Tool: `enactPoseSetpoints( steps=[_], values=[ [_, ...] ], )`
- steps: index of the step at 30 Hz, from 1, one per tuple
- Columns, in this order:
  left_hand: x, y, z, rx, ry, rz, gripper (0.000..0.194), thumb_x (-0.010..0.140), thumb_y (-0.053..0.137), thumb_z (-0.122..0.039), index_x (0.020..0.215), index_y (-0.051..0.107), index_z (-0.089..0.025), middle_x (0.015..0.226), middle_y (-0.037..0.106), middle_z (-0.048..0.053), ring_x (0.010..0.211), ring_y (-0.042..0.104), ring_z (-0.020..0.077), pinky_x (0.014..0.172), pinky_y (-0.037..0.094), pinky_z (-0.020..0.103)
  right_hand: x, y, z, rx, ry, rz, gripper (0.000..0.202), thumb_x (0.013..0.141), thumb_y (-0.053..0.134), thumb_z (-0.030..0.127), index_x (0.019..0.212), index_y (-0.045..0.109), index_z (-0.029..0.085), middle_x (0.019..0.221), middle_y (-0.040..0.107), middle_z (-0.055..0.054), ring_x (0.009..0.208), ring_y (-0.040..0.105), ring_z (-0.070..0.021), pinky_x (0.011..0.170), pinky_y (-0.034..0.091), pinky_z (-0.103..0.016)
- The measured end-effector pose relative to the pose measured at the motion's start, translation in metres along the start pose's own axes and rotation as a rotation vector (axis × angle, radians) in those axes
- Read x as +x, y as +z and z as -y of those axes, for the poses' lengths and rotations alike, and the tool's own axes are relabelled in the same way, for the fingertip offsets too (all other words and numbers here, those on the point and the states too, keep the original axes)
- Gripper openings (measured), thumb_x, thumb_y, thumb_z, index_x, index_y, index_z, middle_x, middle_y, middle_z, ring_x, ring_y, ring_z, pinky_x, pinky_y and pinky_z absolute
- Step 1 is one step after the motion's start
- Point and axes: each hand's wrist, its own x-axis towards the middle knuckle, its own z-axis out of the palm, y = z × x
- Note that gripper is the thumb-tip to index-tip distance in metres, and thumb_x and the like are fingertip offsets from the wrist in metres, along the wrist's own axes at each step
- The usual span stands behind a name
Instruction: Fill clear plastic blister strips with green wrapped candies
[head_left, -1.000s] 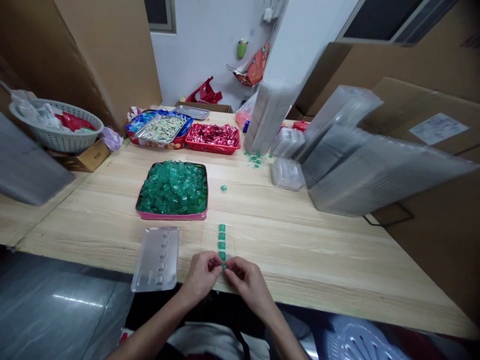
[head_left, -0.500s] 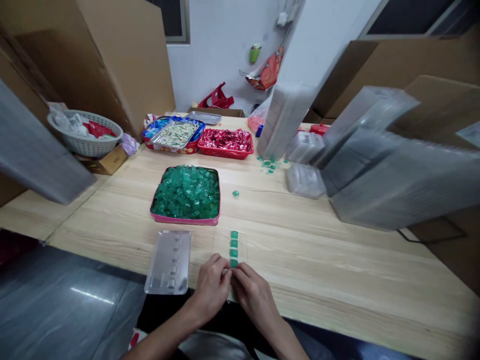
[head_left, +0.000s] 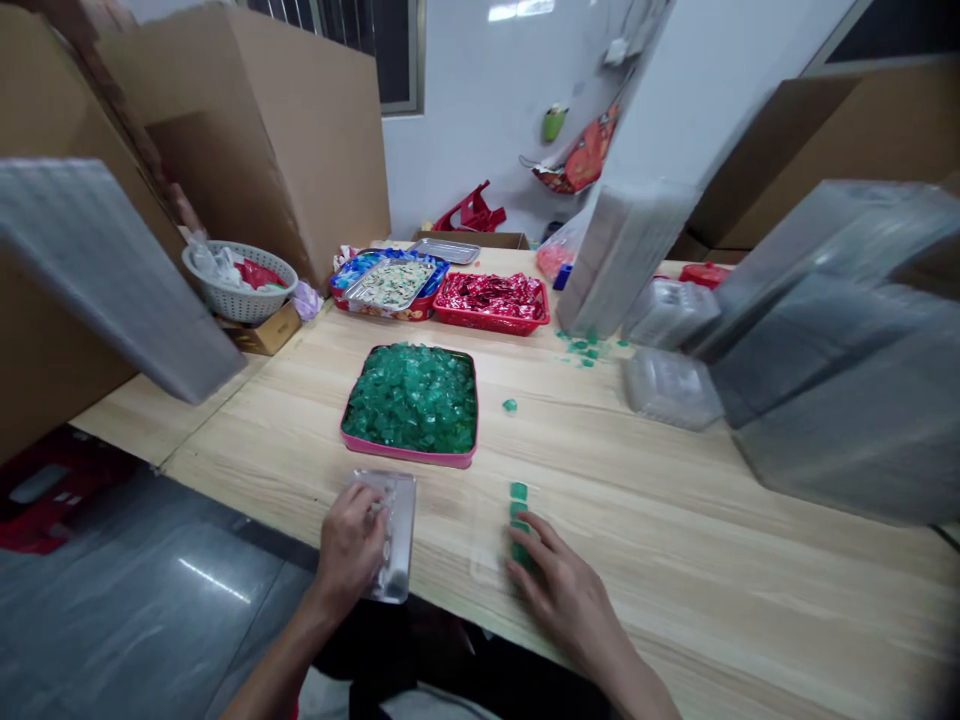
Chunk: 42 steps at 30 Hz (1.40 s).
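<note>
My left hand [head_left: 351, 540] is over a clear plastic tray [head_left: 403, 520] at the table's front edge, its fingers curled; what they hold, if anything, is hidden. My right hand [head_left: 566, 590] has its fingers apart, over the lower part of a column of green pieces [head_left: 518, 491] lying on a thin clear sheet or tray [head_left: 487, 550]. Behind both hands, a pink-rimmed tin [head_left: 409, 455] is heaped with shiny green pieces. One loose green piece [head_left: 510, 405] lies right of the tin.
Further back are a red tray [head_left: 491, 322] of red wrapped pieces and a blue-and-red tin [head_left: 390, 312]. Stacks of clear plastic trays [head_left: 626, 260] stand at the right, another stack [head_left: 127, 280] at the left. A grey basket [head_left: 244, 300] sits beside cardboard boxes [head_left: 315, 150].
My hands, together at the bottom of the green column before, have parted. My left hand has moved left onto the clear tray; my right hand has opened over the column. The view has shifted left.
</note>
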Motion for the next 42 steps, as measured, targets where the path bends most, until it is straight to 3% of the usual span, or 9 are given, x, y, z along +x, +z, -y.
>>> enactPoseSetpoints(
  steps=[5, 8, 11, 15, 19, 23, 27, 39, 42],
  values=[
    [-0.004, -0.013, 0.027, 0.018, -0.033, -0.069, 0.011, 0.079, 0.048, -0.020, 0.079, 0.059, -0.019, 0.079, 0.060, 0.003, 0.071, 0.057, 0.0177, 0.063, 0.043, 0.028, -0.035, -0.040, -0.079, -0.188, 0.071, -0.112, 0.033, 0.085, 0.043, 0.041, 0.100, 0.065, 0.020, 0.111, 0.064, -0.014, 0.093, 0.064, -0.0265, 0.076, 0.053, -0.039],
    [-0.007, -0.018, 0.030, -0.011, -0.059, -0.061, 0.010, 0.078, 0.048, -0.019, 0.076, 0.058, -0.019, 0.076, 0.059, 0.002, 0.068, 0.055, 0.0156, 0.062, 0.042, 0.026, -0.040, -0.062, -0.092, -0.325, 0.092, -0.245, 0.038, 0.084, 0.044, 0.050, 0.091, 0.066, 0.019, 0.104, 0.065, -0.018, 0.086, 0.062, -0.0316, 0.074, 0.049, -0.047],
    [-0.009, -0.023, 0.030, -0.058, -0.100, -0.070, 0.010, 0.077, 0.049, -0.015, 0.074, 0.058, -0.018, 0.074, 0.059, 0.001, 0.065, 0.054, 0.0138, 0.061, 0.042, 0.024, -0.011, -0.055, -0.042, -0.138, 0.010, -0.258, 0.025, 0.085, 0.051, 0.042, 0.092, 0.064, 0.022, 0.101, 0.064, -0.013, 0.090, 0.061, -0.0276, 0.078, 0.048, -0.043],
    [-0.017, -0.033, 0.033, -0.082, -0.156, -0.125, 0.011, 0.075, 0.050, -0.013, 0.071, 0.058, -0.018, 0.070, 0.059, 0.000, 0.063, 0.053, 0.0129, 0.060, 0.041, 0.024, 0.042, -0.019, 0.077, 0.301, -0.341, 0.210, 0.016, 0.091, 0.047, 0.023, 0.092, 0.063, 0.021, 0.104, 0.062, -0.009, 0.097, 0.056, -0.0200, 0.081, 0.047, -0.033],
    [-0.034, -0.043, 0.041, -0.098, -0.218, -0.128, 0.010, 0.077, 0.050, -0.016, 0.072, 0.058, -0.017, 0.069, 0.058, 0.000, 0.061, 0.052, 0.0125, 0.059, 0.040, 0.024, 0.078, 0.013, 0.151, 0.233, -0.589, 0.542, 0.008, 0.082, 0.060, 0.021, 0.089, 0.065, 0.019, 0.107, 0.059, -0.007, 0.099, 0.048, -0.0226, 0.083, 0.039, -0.036],
    [-0.049, -0.045, 0.052, -0.104, -0.269, -0.108, 0.009, 0.076, 0.050, -0.015, 0.072, 0.058, -0.017, 0.070, 0.057, 0.000, 0.061, 0.052, 0.0123, 0.060, 0.040, 0.024, 0.094, 0.032, 0.166, 0.059, -0.620, 0.742, 0.002, 0.077, 0.065, 0.017, 0.075, 0.067, 0.017, 0.091, 0.060, -0.006, 0.089, 0.046, -0.0208, 0.078, 0.032, -0.035],
    [-0.058, -0.041, 0.058, -0.145, -0.299, -0.071, 0.009, 0.077, 0.050, -0.015, 0.071, 0.057, -0.018, 0.069, 0.056, -0.001, 0.062, 0.052, 0.0123, 0.060, 0.039, 0.024, 0.099, 0.039, 0.167, 0.021, -0.637, 0.801, 0.012, 0.077, 0.059, 0.009, 0.070, 0.066, 0.016, 0.084, 0.059, -0.004, 0.086, 0.046, -0.0186, 0.075, 0.027, -0.033],
    [-0.065, -0.040, 0.061, -0.213, -0.293, -0.041, 0.007, 0.075, 0.050, -0.015, 0.074, 0.056, -0.019, 0.072, 0.056, 0.000, 0.065, 0.053, 0.0133, 0.061, 0.041, 0.026, 0.100, 0.040, 0.179, -0.075, -0.709, 0.805, 0.011, 0.071, 0.052, 0.008, 0.066, 0.061, 0.014, 0.078, 0.059, -0.007, 0.079, 0.046, -0.0188, 0.070, 0.024, -0.034],
    [-0.070, -0.036, 0.057, -0.260, -0.282, -0.027, 0.026, 0.065, 0.055, -0.012, 0.090, 0.054, -0.019, 0.084, 0.056, 0.001, 0.073, 0.054, 0.0149, 0.061, 0.043, 0.026, 0.094, 0.044, 0.176, -0.041, -0.669, 0.743, 0.009, 0.064, 0.052, 0.007, 0.063, 0.057, 0.014, 0.076, 0.059, -0.006, 0.079, 0.046, -0.0189, 0.071, 0.025, -0.034]
  ],
)
